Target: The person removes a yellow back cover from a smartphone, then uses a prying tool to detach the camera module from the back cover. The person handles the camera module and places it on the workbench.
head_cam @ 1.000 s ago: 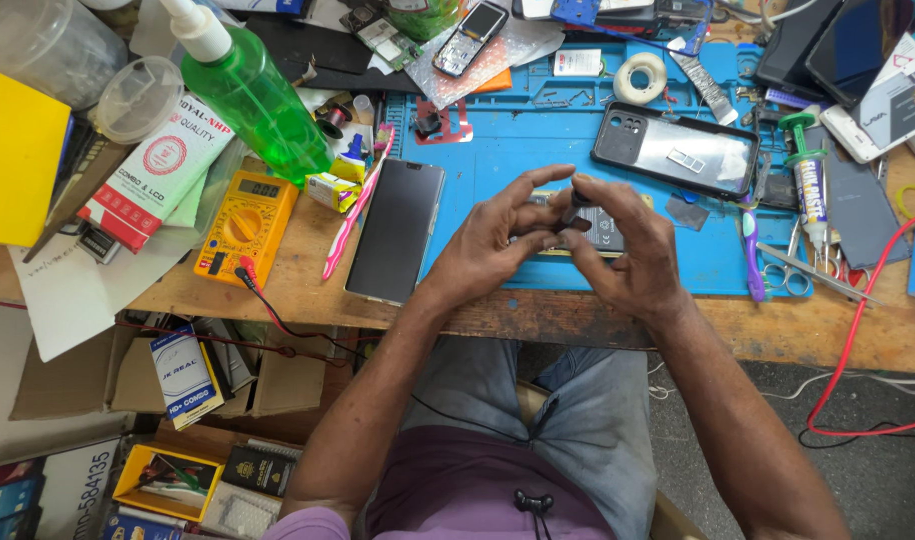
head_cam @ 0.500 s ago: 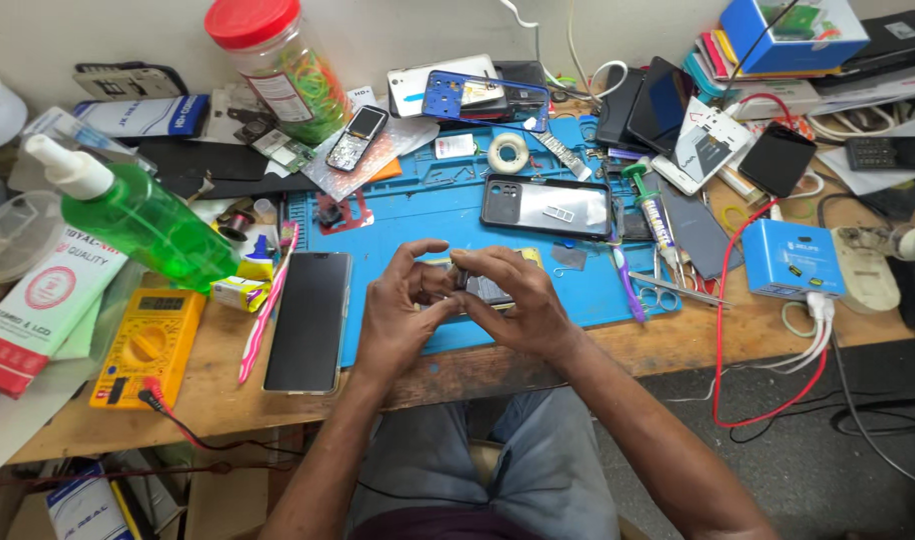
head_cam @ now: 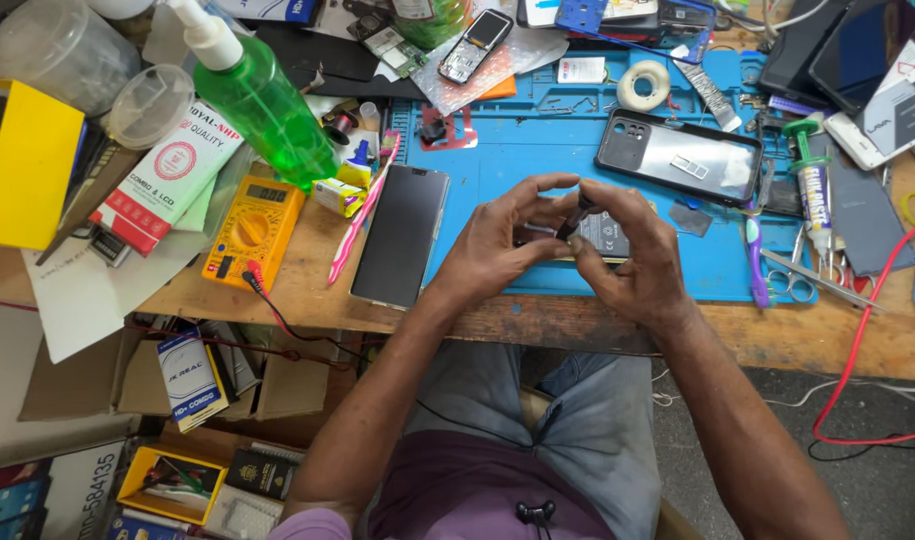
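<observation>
Left hand (head_cam: pixel 498 245) and right hand (head_cam: pixel 633 255) pinching a small dark tool (head_cam: pixel 575 216) over an opened phone (head_cam: pixel 603 235), blue mat (head_cam: pixel 538 150) beneath, black phone (head_cam: pixel 402 236) at nine o'clock

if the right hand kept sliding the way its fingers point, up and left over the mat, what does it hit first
Most likely the left hand, whose fingertips almost meet the right hand over the small dark phone part. Past that lies the black rectangular phone screen; depth is uncertain.

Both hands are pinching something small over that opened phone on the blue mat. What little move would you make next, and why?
Probably lower the small dark part onto the opened phone. The left hand and right hand pinch it between fingertips just above the phone on the blue mat, so it seems lined up for seating.
</observation>
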